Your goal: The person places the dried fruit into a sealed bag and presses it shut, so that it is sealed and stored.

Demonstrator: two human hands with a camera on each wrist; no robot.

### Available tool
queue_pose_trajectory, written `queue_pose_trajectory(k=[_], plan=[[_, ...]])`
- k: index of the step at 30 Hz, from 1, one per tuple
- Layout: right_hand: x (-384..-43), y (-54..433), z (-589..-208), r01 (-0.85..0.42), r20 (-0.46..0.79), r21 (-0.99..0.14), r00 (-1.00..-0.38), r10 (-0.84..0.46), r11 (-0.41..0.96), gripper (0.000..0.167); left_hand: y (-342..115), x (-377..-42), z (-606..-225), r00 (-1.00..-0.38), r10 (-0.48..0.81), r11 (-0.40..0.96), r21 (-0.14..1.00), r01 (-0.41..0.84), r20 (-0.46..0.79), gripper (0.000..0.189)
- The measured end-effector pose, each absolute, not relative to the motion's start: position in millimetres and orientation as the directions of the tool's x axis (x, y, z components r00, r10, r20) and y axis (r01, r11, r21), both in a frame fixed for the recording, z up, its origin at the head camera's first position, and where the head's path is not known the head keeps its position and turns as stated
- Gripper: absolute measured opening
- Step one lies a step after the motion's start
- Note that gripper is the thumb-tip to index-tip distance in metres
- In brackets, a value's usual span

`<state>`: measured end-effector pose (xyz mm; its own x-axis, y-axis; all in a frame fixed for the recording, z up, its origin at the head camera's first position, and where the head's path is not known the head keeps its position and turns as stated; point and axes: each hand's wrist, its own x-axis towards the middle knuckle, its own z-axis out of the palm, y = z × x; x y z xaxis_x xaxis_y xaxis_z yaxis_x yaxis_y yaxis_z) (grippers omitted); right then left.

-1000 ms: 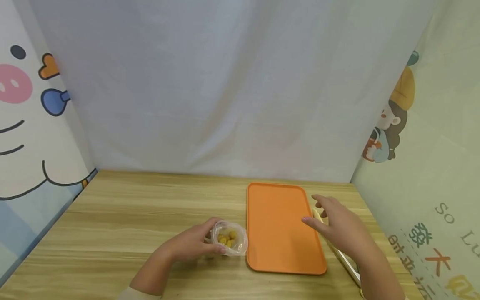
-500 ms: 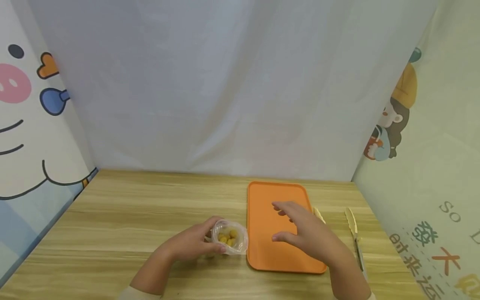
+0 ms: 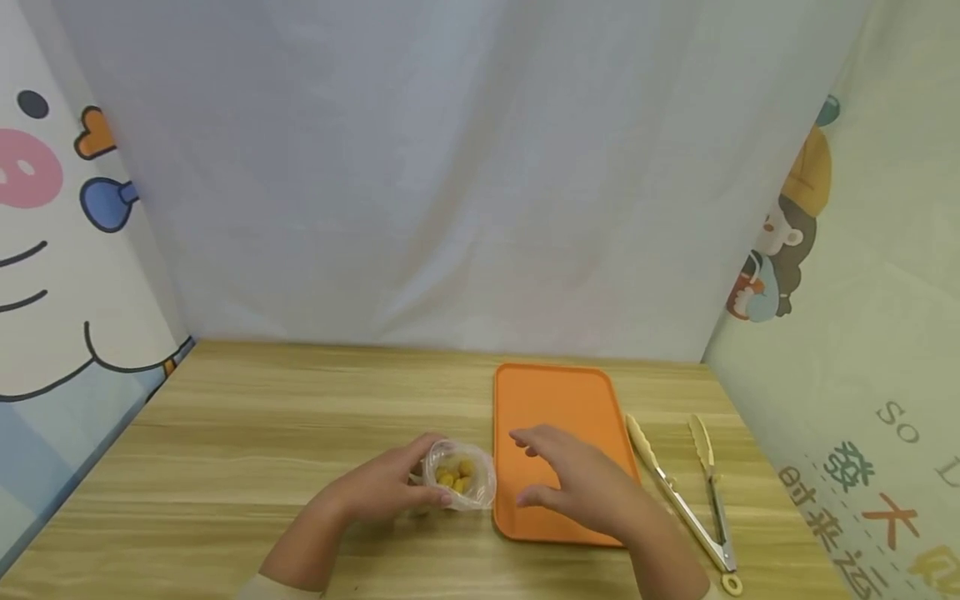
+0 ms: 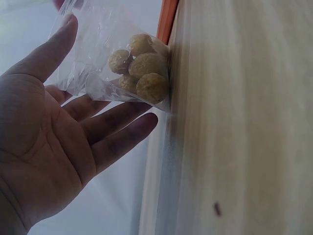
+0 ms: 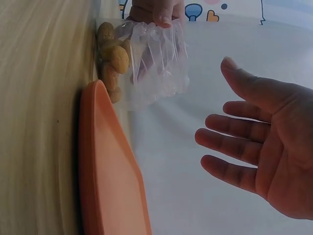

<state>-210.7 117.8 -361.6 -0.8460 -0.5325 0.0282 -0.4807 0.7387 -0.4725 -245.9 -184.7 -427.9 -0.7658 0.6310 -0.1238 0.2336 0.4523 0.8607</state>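
Observation:
A clear plastic bag (image 3: 478, 492) stands upright on the table with its mouth spread, just left of the orange tray (image 3: 540, 400). Inside lie several small round yellow-brown balls (image 4: 149, 66), whose exact kind I cannot tell. My left hand (image 3: 382, 483) holds the bag from its left side, thumb on the near side and fingers on the far side. Over the tray hovers my right hand (image 3: 588, 483), its fingers apart and nothing in them. In the right wrist view, a gap separates the right hand (image 5: 264, 132) from the bag (image 5: 156, 58).
Food tongs (image 3: 693, 521) with cream tips lie spread on the table (image 3: 300, 400), right of the tray. Behind the table hangs a pale curtain (image 3: 375, 167). Printed cloths flank both sides. A small dark speck (image 4: 217, 209) lies on the wood.
My right hand has moved left from above the tongs to over the tray, close to the bag, uncovering the tongs. The left hand and the bag have stayed in place.

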Motion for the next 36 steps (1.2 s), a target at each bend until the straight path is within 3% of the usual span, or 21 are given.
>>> queue_pose_trajectory(k=[13, 25, 36], plan=[[-209, 105, -375, -0.488, 0.006, -0.415, -0.845, -0.534, 0.768, 0.067, -184, -248, -431, -0.752, 0.652, 0.408, 0.880, 0.244, -0.094, 0.060], [-209, 96, -380, -0.604, 0.115, -0.395, -0.780, -0.616, 0.692, 0.066, -186, -246, -424, -0.688, 0.726, 0.302, 0.908, 0.291, -0.021, 0.056], [-211, 92, -388, -0.658, 0.172, -0.315, -0.748, -0.641, 0.684, 0.061, -190, -248, -425, -0.673, 0.739, 0.282, 0.917, 0.281, -0.021, 0.055]])
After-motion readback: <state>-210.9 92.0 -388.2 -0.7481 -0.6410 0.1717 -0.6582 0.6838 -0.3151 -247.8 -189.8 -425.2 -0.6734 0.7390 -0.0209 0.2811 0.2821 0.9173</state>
